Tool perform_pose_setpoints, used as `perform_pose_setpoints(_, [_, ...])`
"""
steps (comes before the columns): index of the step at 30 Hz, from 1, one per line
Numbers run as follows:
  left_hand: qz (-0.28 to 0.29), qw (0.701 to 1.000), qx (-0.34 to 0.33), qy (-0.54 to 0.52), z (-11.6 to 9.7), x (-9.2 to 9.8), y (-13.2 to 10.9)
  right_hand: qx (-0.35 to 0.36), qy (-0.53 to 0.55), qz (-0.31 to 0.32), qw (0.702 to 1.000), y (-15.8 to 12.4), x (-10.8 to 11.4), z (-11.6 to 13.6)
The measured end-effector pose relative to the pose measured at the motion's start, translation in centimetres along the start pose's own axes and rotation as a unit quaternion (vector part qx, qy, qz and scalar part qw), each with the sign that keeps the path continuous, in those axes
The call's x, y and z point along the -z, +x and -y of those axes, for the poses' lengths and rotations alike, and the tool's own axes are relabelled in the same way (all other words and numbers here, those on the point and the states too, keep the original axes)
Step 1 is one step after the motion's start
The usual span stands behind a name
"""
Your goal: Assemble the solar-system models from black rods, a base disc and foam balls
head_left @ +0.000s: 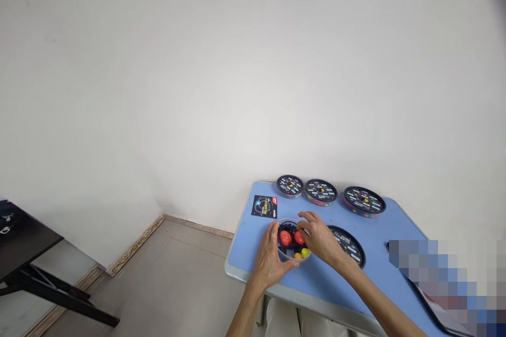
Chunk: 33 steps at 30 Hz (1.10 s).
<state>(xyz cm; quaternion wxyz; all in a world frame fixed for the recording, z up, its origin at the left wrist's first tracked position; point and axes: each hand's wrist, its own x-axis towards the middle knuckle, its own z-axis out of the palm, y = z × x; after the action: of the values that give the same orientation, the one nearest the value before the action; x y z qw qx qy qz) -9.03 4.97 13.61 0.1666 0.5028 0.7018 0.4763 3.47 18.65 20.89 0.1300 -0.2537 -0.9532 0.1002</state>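
On the blue table, a clear round plastic tub (293,259) stands without its cover. Inside are two shiny red balls (285,238), black parts, a yellow piece (305,252) and an orange piece (298,256). My left hand (270,257) is wrapped around the tub's near left side. Over its right rim, the fingers of my right hand (318,237) are bent down beside the right red ball; their tips are hidden, so any small thing between them cannot be made out. A black printed round lid (350,247) lies just right of the tub, partly behind my right forearm.
Three round tubs with black printed lids, a left one (290,185), a middle one (321,190) and a right one (363,200), line the table's wall side. A black printed card (264,206) lies at left. A dark-edged flat object (425,300) is at right, partly blurred.
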Motion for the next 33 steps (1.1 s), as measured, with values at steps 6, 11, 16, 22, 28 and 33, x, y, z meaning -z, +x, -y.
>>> perform_pose_setpoints(6, [0.013,1.0,0.012,0.005,-0.4,0.2,0.2,-0.034,-0.023,0.011,0.999,1.9,-1.1,1.1])
perform_pose_setpoints(11, [0.01,1.0,0.005,-0.01,-0.3,0.2,0.3,-0.053,0.013,0.016,0.998,2.4,-1.4,1.3])
perform_pose_setpoints(16, [0.021,1.0,0.006,0.001,-0.3,0.2,0.3,-0.065,0.117,-0.013,0.991,2.0,-0.5,0.4])
perform_pose_setpoints(22, [0.014,1.0,0.019,0.005,-0.6,0.3,0.2,-0.099,0.34,-0.037,0.935,0.9,0.7,-1.5])
perform_pose_setpoints(28, [0.025,0.999,0.02,0.007,-0.8,0.5,0.2,-0.143,0.58,-0.014,0.802,-0.7,0.9,-1.8])
perform_pose_setpoints(33, [0.013,1.0,0.009,0.003,-0.4,0.3,0.3,-0.174,0.703,-0.007,0.69,-1.4,1.0,-1.0])
